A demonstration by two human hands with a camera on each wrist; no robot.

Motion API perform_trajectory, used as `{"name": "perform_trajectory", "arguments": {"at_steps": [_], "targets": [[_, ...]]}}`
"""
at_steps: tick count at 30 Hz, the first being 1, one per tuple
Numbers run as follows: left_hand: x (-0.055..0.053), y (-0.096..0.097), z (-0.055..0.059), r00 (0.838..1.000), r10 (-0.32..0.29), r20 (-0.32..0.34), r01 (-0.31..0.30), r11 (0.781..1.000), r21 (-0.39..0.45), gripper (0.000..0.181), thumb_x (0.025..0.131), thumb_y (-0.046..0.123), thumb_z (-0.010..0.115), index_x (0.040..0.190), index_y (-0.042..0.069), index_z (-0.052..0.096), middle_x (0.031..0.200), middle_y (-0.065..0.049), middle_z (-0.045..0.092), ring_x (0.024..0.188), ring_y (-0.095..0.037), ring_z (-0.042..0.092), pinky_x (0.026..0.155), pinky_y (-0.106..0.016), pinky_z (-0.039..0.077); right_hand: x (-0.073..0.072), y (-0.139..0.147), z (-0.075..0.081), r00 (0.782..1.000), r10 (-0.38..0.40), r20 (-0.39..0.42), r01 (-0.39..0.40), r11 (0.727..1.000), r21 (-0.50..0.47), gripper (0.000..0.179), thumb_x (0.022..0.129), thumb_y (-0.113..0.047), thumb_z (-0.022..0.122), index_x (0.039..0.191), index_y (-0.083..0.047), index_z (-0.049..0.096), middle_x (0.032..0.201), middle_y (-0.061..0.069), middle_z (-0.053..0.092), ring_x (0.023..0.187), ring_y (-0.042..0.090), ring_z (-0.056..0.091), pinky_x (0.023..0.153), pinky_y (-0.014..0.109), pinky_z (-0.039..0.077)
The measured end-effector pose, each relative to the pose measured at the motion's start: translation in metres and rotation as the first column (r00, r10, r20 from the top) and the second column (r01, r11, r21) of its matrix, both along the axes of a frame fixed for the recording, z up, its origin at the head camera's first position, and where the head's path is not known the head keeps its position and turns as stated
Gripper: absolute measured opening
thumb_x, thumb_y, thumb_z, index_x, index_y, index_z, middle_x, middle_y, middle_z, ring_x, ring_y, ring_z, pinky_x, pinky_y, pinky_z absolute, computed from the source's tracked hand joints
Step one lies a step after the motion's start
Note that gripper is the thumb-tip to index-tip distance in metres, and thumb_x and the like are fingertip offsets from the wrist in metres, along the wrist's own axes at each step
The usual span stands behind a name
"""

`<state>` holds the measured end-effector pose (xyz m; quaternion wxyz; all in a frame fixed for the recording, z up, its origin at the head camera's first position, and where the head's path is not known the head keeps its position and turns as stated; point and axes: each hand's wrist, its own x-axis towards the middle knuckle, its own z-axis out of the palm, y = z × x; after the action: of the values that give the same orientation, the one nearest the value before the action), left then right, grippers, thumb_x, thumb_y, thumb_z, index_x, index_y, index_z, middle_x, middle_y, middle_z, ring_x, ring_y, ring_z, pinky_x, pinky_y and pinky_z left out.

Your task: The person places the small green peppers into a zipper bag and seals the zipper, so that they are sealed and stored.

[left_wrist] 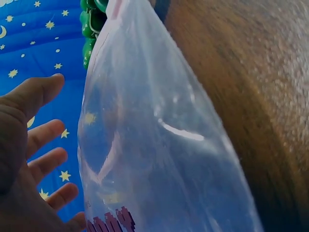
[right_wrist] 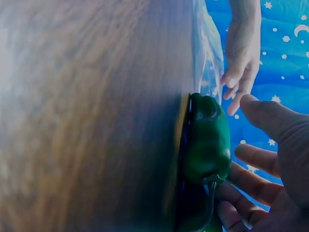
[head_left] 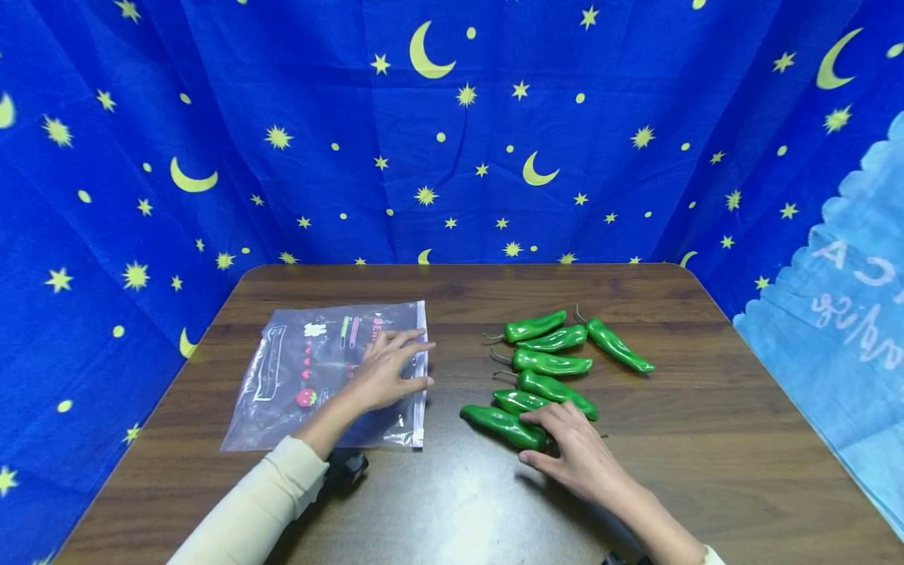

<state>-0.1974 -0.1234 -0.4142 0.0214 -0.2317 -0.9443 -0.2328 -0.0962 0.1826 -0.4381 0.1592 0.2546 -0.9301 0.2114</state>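
Note:
A clear zip bag (head_left: 264, 428) with printed strawberries and hearts lies flat at the left of the table, its white zip edge toward the middle. Over the zip side hovers my left hand (head_left: 387, 369), fingers spread and holding nothing; the left wrist view shows the hand (left_wrist: 19, 140) beside the bag (left_wrist: 145, 125). Several green peppers with thin stems lie to the right. At the nearest green pepper (head_left: 494, 421), my right hand (head_left: 575, 451) has its fingertips over the stem end. In the right wrist view its fingers are spread beside that pepper (right_wrist: 208, 140), without closing round it.
One pepper (head_left: 620, 345) lies slanted at the far right of the others. A blue curtain (head_left: 487, 118) with yellow moons and stars hangs behind the brown wooden table (head_left: 706, 439). Light blue cloth (head_left: 840, 298) with lettering hangs at the right.

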Motion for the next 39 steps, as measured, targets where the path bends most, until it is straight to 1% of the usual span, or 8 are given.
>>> {"name": "perform_trajectory", "arguments": {"at_steps": [7,8,10,17,23,26,32,39], "targets": [[0.003,0.0,0.001,0.999,-0.024,0.024,0.024,1.0,0.002,0.058,0.078,0.035,0.073,0.131,0.021,0.056,0.149,0.001,0.04,0.133,-0.031,0.031,0.109,-0.063,0.018,0.0,-0.001,-0.001,1.0,-0.011,-0.003,0.011,1.0,0.008,0.049,0.068,-0.037,0.079,0.11,-0.017,0.065,0.103,-0.007,0.066,0.097,0.01,0.054,0.082,0.034,0.047],[0.003,0.0,0.001,1.0,-0.027,0.016,0.027,1.0,-0.007,0.058,0.077,0.036,0.073,0.13,0.02,0.056,0.149,0.001,0.04,0.132,-0.03,0.031,0.108,-0.062,0.02,0.0,-0.001,-0.001,1.0,-0.01,-0.007,0.01,1.0,0.008,0.049,0.068,-0.037,0.079,0.11,-0.017,0.065,0.103,-0.007,0.066,0.097,0.01,0.054,0.082,0.034,0.047],[0.003,0.0,0.0,1.0,-0.027,0.015,0.028,0.999,-0.016,0.058,0.077,0.036,0.073,0.13,0.02,0.056,0.149,-0.001,0.04,0.132,-0.03,0.031,0.109,-0.06,0.02,0.0,-0.001,-0.002,1.0,-0.005,-0.01,0.005,1.0,0.006,0.049,0.067,-0.037,0.079,0.11,-0.017,0.065,0.103,-0.007,0.065,0.097,0.01,0.054,0.082,0.034,0.047],[0.005,-0.001,-0.005,1.0,-0.013,0.006,0.013,0.998,-0.053,0.056,0.077,0.038,0.072,0.128,0.019,0.058,0.148,-0.009,0.038,0.131,-0.031,0.031,0.109,-0.059,0.023,0.001,-0.002,-0.003,1.0,0.007,-0.004,-0.007,1.0,0.0,0.048,0.068,-0.035,0.08,0.109,-0.015,0.065,0.102,-0.006,0.065,0.101,0.014,0.056,0.097,0.045,0.044],[0.007,-0.001,-0.008,1.0,0.021,-0.017,-0.022,0.993,-0.12,0.057,0.078,0.042,0.07,0.13,0.022,0.057,0.149,-0.012,0.035,0.133,-0.034,0.029,0.108,-0.057,0.026,0.0,-0.002,-0.003,1.0,0.0,-0.011,0.0,1.0,0.015,0.049,0.068,-0.036,0.08,0.109,-0.016,0.065,0.101,-0.006,0.065,0.099,0.013,0.055,0.089,0.04,0.046],[0.009,-0.001,-0.008,0.999,0.029,-0.044,-0.035,0.989,-0.142,0.058,0.078,0.044,0.07,0.13,0.023,0.057,0.149,-0.013,0.034,0.134,-0.036,0.028,0.108,-0.057,0.026,0.0,-0.002,-0.003,1.0,-0.002,-0.014,0.002,1.0,0.017,0.049,0.068,-0.036,0.08,0.109,-0.016,0.065,0.101,-0.006,0.065,0.098,0.012,0.054,0.085,0.037,0.046],[0.011,-0.001,-0.009,0.996,0.028,-0.084,-0.04,0.989,-0.14,0.058,0.078,0.043,0.07,0.13,0.023,0.057,0.147,-0.015,0.036,0.133,-0.039,0.029,0.106,-0.059,0.028,-0.001,-0.003,-0.004,1.0,-0.007,-0.022,0.007,1.0,0.022,0.048,0.067,-0.035,0.08,0.109,-0.016,0.065,0.1,-0.006,0.065,0.095,0.01,0.052,0.084,0.036,0.045],[0.012,0.0,-0.01,0.994,0.036,-0.102,-0.051,0.988,-0.145,0.057,0.078,0.044,0.071,0.129,0.024,0.057,0.147,-0.015,0.038,0.132,-0.038,0.031,0.104,-0.059,0.03,0.0,-0.003,-0.004,1.0,-0.006,-0.017,0.006,1.0,0.019,0.048,0.067,-0.035,0.08,0.109,-0.016,0.065,0.1,-0.006,0.064,0.096,0.011,0.052,0.085,0.037,0.045]]}}
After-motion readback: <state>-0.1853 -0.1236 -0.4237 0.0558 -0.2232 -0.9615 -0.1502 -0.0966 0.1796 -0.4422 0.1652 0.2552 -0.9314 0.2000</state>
